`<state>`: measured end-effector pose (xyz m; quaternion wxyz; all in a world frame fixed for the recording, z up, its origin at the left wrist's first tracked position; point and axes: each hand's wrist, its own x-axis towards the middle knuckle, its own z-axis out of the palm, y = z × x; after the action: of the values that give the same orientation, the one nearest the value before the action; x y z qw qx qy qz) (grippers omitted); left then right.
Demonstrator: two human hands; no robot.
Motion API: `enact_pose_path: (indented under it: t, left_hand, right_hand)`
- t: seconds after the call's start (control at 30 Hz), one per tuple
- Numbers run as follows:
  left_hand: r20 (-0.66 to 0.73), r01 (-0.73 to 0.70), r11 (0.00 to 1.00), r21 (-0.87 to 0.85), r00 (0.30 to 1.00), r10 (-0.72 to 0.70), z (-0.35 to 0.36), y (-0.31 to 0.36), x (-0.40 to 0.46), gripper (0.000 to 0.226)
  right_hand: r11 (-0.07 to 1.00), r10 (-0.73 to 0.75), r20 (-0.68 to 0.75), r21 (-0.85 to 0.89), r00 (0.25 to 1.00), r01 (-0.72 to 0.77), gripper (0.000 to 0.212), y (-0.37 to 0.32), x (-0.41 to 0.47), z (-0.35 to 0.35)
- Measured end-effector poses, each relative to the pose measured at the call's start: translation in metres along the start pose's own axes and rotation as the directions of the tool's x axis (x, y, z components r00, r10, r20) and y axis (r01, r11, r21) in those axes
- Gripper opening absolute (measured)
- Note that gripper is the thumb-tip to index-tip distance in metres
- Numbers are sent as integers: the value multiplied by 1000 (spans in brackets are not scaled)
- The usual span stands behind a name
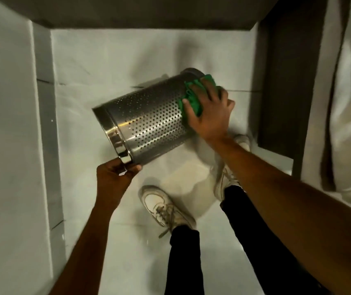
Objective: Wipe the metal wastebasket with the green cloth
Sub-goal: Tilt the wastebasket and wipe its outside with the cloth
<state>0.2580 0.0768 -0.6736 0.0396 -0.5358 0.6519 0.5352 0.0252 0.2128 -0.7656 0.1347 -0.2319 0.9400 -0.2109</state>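
The metal wastebasket (146, 118), a perforated steel cylinder with a shiny rim band, is tipped on its side above the floor, rim toward the lower left. My left hand (114, 173) grips that rim from below. My right hand (208, 111) presses the crumpled green cloth (191, 96) flat against the basket's upper right side, near its base. Most of the cloth is hidden under my fingers and palm.
I stand on a pale tiled floor (106, 60); my white sneakers (163, 207) and black trouser legs are just below the basket. A white wall panel (6, 124) runs along the left, a dark door frame (285, 81) and pale curtain (349, 92) stand at the right.
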Motion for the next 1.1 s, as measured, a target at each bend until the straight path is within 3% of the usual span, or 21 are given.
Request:
enact_pose_path:
  t: [0.07, 0.2, 0.33, 0.43, 0.5, 0.6, 0.63, 0.7, 0.83, 0.97, 1.07, 1.1]
  left_hand:
    - [113, 57, 990, -133, 993, -42, -6, 7, 8, 51]
    - [74, 86, 943, -321, 995, -66, 9, 39, 26, 46]
    - [52, -43, 973, -227, 997, 56, 32, 51, 23, 35]
    - [53, -94, 989, -115, 994, 100, 32, 35, 15, 35]
    - [105, -67, 996, -59, 992, 73, 20, 26, 14, 38]
    - [185, 64, 987, -150, 982, -36, -4, 25, 25, 44]
    - [200, 76, 978, -194, 979, -36, -8, 26, 30, 46]
    - [196, 83, 960, -268, 980, -30, -7, 33, 40, 45]
    - [190, 31, 958, -286, 981, 25, 17, 55, 44, 40]
    - [232, -74, 961, -267, 963, 139, 30, 63, 30, 41]
    - [229, -96, 978, -186, 964, 138, 14, 25, 13, 48]
    - [237, -78, 986, -149, 965, 112, 9, 13, 9, 48]
  right_hand:
    - [1000, -21, 46, -1, 999, 21, 56, 4, 7, -5]
    - [974, -201, 166, -69, 965, 215, 63, -48, 13, -15]
    - [881, -471, 138, 38, 871, 471, 60, -124, 10, -18]
    - [812, -584, 102, 94, 806, 576, 60, -126, 3, -18]
    - [867, -493, 147, 4, 858, 498, 59, -84, 5, -14]
    - [988, -86, 131, -115, 988, 101, 53, -11, 17, -17]
    - [987, 20, 136, -159, 990, 1, 53, 4, 20, -19]
    - [977, 81, 155, -209, 985, -48, 54, 11, 27, -23]
    - [984, -149, 210, -64, 966, 166, 49, -50, 15, -25]
    - [891, -455, 109, 68, 884, 450, 48, -124, -10, -21]
    - [799, -597, 123, 184, 793, 573, 51, -118, -32, -10]
    - [818, -572, 155, 168, 805, 549, 51, -98, -32, -7]
